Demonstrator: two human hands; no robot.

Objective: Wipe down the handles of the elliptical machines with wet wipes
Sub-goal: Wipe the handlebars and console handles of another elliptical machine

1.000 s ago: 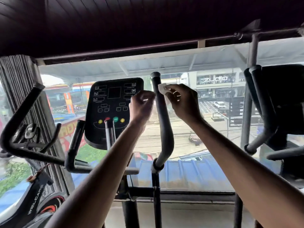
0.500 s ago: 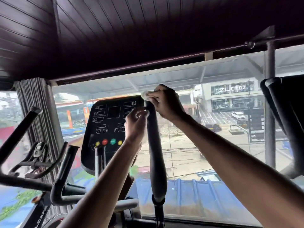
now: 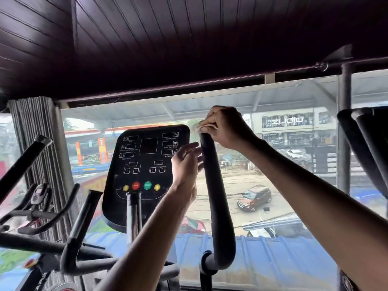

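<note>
Right hand (image 3: 225, 128) presses crumpled wipe (image 3: 200, 125) on foam handle (image 3: 214, 185) top — left hand (image 3: 185, 164) open.

Two bare hands: left hand (image 3: 185, 164), right hand (image 3: 225, 128). One wet wipe (image 3: 202, 125). One console (image 3: 147, 175) with four round buttons: two yellow, one red, one green. One padded handle (image 3: 216, 196) in the middle, one more (image 3: 84, 225) left of the console. Two cars (image 3: 255, 198) on the street.

Your right hand (image 3: 225, 127) sits atop the handle (image 3: 216, 198), wipe (image 3: 199, 127) beneath it; your left hand (image 3: 185, 164) is just left, the console (image 3: 147, 164) further left.
</note>
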